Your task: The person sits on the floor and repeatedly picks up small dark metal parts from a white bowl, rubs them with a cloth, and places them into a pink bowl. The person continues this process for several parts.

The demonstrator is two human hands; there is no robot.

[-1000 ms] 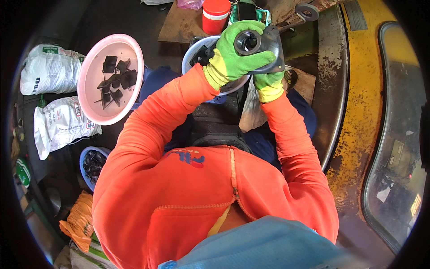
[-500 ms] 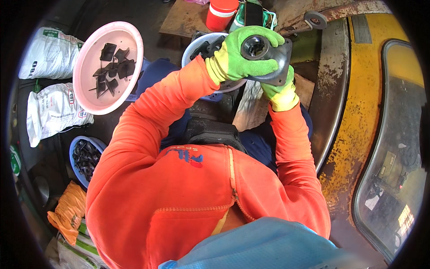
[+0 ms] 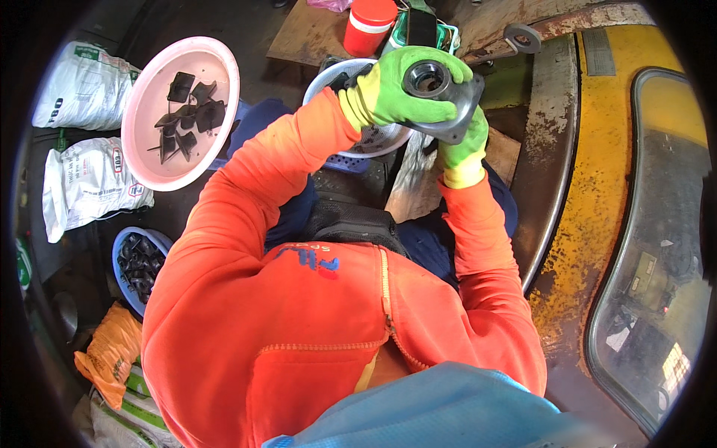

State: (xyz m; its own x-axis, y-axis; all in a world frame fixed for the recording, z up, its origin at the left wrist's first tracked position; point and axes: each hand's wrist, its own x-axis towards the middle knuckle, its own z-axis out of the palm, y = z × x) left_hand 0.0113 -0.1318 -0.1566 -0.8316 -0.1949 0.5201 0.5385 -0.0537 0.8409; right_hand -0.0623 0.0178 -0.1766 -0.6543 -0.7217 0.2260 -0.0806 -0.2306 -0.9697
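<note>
Held up in front of me is a dark flanged part (image 3: 457,112) with a flat, rounded-corner plate and a raised round collar with a hole. My left hand (image 3: 396,89), in a green and yellow glove, curls around the collar, fingers over the far side and thumb along the near side. My right hand (image 3: 464,149), gloved the same way, is closed at the plate's right underside, its fingertips hidden behind it. Behind my left wrist sits a pale basket (image 3: 323,81) of dark parts, partly covered by the glove.
At left stand a pink basin (image 3: 140,149) with several dark flat pieces and a blue basket (image 3: 119,261) of black parts. White sacks (image 3: 86,179) and an orange bag (image 3: 112,351) lie beyond. A red jug (image 3: 370,28) is on a wooden board. A rusty yellow machine (image 3: 590,187) borders my right.
Both hands still grip the flanged part. Its plate has tipped slightly and dropped a little toward me, and my right forearm has shifted slightly left.
</note>
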